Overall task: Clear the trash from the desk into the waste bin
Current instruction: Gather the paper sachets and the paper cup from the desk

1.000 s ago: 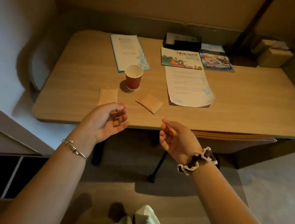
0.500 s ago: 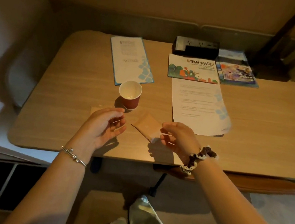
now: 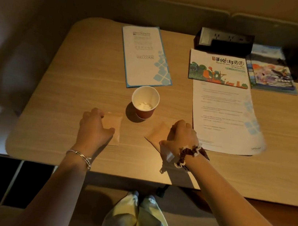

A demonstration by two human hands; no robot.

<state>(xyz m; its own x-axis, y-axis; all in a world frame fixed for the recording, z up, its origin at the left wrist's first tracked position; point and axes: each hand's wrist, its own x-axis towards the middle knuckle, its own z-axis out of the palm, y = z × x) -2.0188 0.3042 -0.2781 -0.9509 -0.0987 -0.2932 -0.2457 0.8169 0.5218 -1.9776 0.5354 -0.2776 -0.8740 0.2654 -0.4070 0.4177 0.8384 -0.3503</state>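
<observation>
While each hand [image 3: 94, 126] [image 3: 182, 136] covers half its brown packet [image 3: 116, 125] [image 3: 157, 135], whether the fingers grip is unclear.

Both hands forward, now down on the left packet [image 3: 114, 127] and right packet [image 3: 157, 135].

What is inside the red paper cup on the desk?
The red paper cup stands upright and open; small pale bits lie on its bottom. What they are is unclear, and the near wall hides part of the floor.
</observation>
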